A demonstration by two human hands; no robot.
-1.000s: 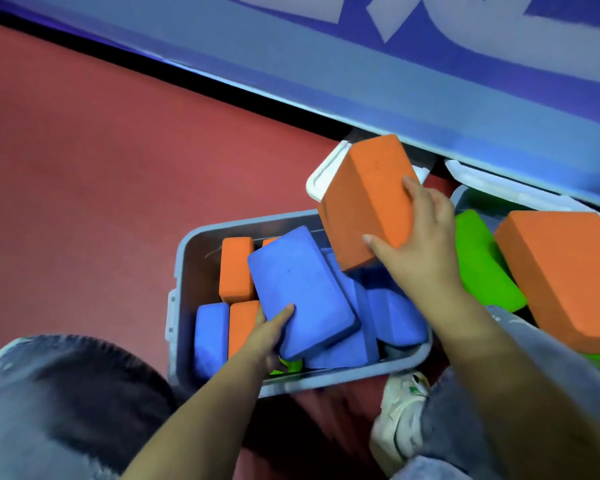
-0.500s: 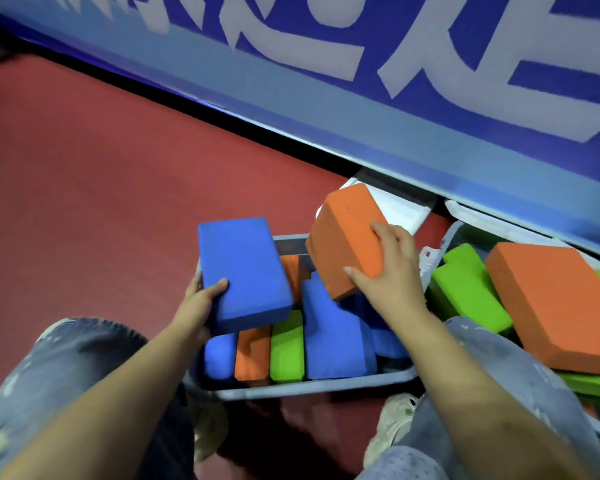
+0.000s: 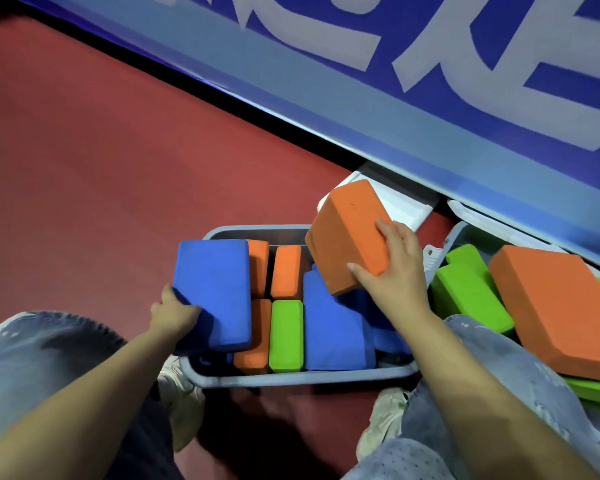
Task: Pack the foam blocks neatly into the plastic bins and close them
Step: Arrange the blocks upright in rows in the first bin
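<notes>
While my left hand [image 3: 174, 311] grips the blue block [image 3: 212, 292] and my right hand [image 3: 392, 271] the orange block [image 3: 347, 233], either may jam crooked in the bin [image 3: 291, 378].

Below the left hand's [image 3: 174, 311] grip, the blue block [image 3: 213, 292] hides the bin's [image 3: 302, 377] left corner; right of the other grip, the second bin [image 3: 458, 233] runs off-frame.

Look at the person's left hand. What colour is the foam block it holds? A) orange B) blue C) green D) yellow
B: the left hand grips a blue block at the left end of the grey bin, while the right hand holds the orange block.
</notes>
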